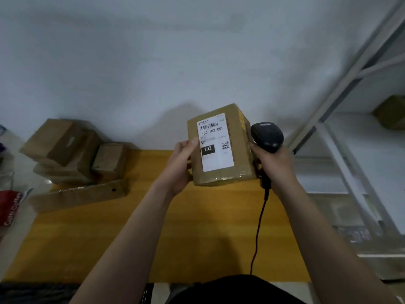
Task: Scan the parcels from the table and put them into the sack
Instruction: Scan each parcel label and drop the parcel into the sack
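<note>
— Fingers [192, 142] of the left hand [180, 165]: how are they set?
— They are curled round the left edge of a taped cardboard parcel [240, 159], with the thumb laid on its front beside the white shipping label [215, 142]. The parcel is gripped firmly.
— And the right hand [276, 165]?
— A black handheld barcode scanner [266, 136] is gripped by its handle. The fingers are wrapped round it and are mostly hidden behind the back of the hand.
— Where is the parcel found?
— It is held up over the far part of the yellow surface [131, 233], between the two hands, with the label turned toward the camera. "102-102-C01" and a black block marked "102" can be read on it. The scanner's head is seen just beside the parcel's upper right edge; whether they touch cannot be told.
— What else is seen?
— A dark red cable [258, 224] is hung from the scanner down toward the person's body. Brown parcels [72, 154] are stacked at the far left against the pale wall [153, 51], and a long flat parcel [81, 195] is laid in front of them. What the stack rests on cannot be told. A red packet [9, 207] with white lettering is seen at the left edge. White metal shelving [341, 139] is placed at the right, and a brown box [392, 113] is set on one shelf.
</note>
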